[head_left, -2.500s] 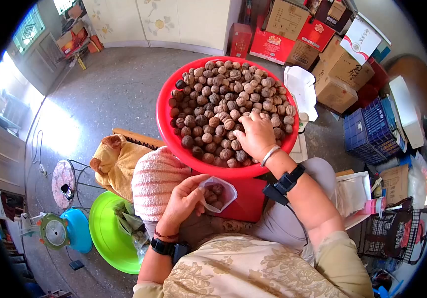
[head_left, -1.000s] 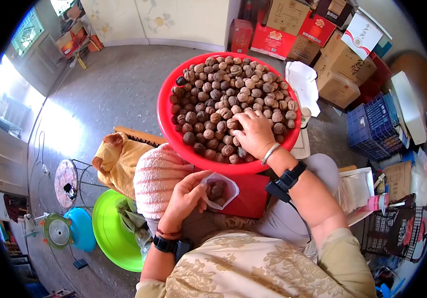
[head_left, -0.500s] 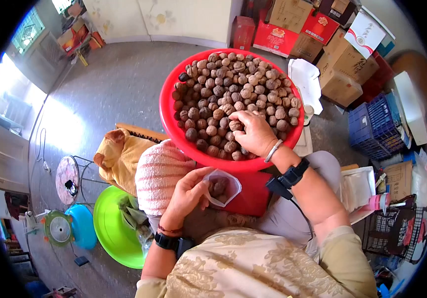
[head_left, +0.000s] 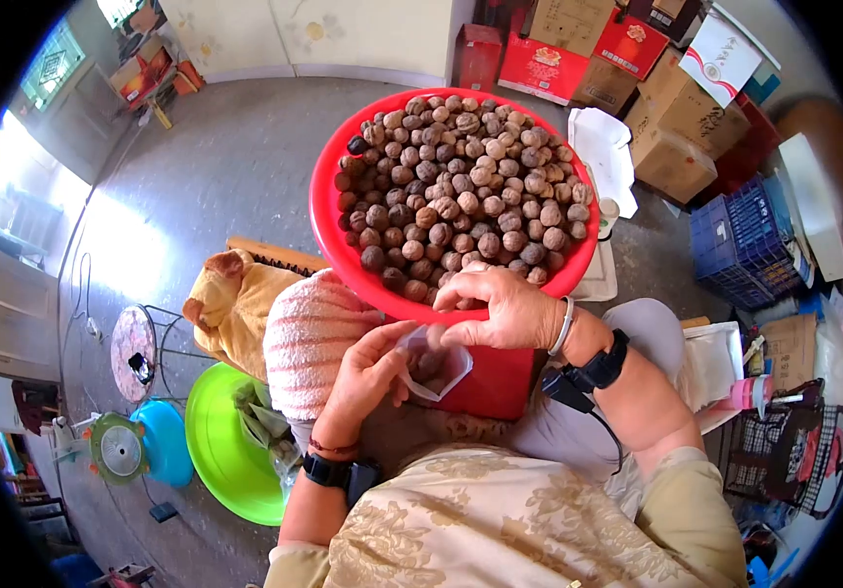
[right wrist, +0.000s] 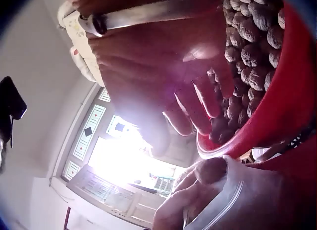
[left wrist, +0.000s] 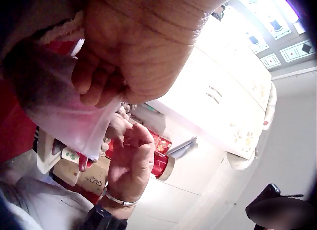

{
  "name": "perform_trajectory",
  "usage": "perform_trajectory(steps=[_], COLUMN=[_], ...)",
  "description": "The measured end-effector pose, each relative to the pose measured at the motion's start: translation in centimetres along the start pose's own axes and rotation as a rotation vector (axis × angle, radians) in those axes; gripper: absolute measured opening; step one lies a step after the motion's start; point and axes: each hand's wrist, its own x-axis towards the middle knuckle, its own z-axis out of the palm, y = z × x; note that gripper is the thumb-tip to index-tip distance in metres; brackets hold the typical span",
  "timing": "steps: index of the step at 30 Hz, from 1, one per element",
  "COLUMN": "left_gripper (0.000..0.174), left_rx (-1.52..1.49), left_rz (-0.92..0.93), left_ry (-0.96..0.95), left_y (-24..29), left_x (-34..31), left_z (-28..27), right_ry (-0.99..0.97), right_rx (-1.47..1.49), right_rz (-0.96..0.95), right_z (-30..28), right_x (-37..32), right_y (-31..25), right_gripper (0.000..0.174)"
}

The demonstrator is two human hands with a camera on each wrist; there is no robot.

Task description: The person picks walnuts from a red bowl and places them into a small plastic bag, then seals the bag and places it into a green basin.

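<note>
A small clear plastic bag (head_left: 438, 367) with several walnuts inside is pinched at its rim by my left hand (head_left: 362, 377), its mouth held open. In the left wrist view the bag (left wrist: 64, 106) hangs from the curled fingers. My right hand (head_left: 509, 309) is over the near rim of a red basin (head_left: 328, 230) heaped with walnuts (head_left: 460, 186), its fingertips right at the bag's mouth. One walnut (right wrist: 211, 170) is at the bag's opening, below the loosely spread fingers (right wrist: 198, 109) of the right hand in the right wrist view.
A pink striped towel (head_left: 318, 343) covers the left knee, and a red surface (head_left: 490, 382) lies under the basin. To the left are a green basin (head_left: 230, 451), a yellow cloth (head_left: 235, 304) and a round stool (head_left: 134, 353). Cartons (head_left: 676, 127) and a blue crate (head_left: 745, 245) stand at right.
My right hand took a walnut from the heap and moved back toward me to the bag, where its fingers have loosened. The left hand keeps holding the bag in nearly the same place.
</note>
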Motion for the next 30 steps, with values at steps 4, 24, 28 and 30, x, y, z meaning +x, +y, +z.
perform_trajectory(steps=[4,24,28,30], left_gripper=[0.038,0.037,0.038,0.038], left_rx=[-0.001,-0.004,0.009,0.005], left_rz=[-0.025,-0.013,-0.007,-0.007], left_ry=[0.020,0.005,0.002,0.000], left_y=[0.4,0.4,0.2,0.2], left_x=[-0.1,-0.4,-0.3,-0.3], left_z=[0.2,0.0,-0.1,-0.1], right_ry=[0.208,0.301,0.387,0.351], right_rx=[-0.281,-1.037,-0.780,-0.470], right_rz=[0.054,0.099,0.052,0.138], right_z=[-1.5,-1.6,-1.8,-2.0], right_x=[0.2,0.8,0.8,0.7], right_y=[1.5,6.9,5.6,4.6], right_gripper=[0.015,0.014,0.023,0.034])
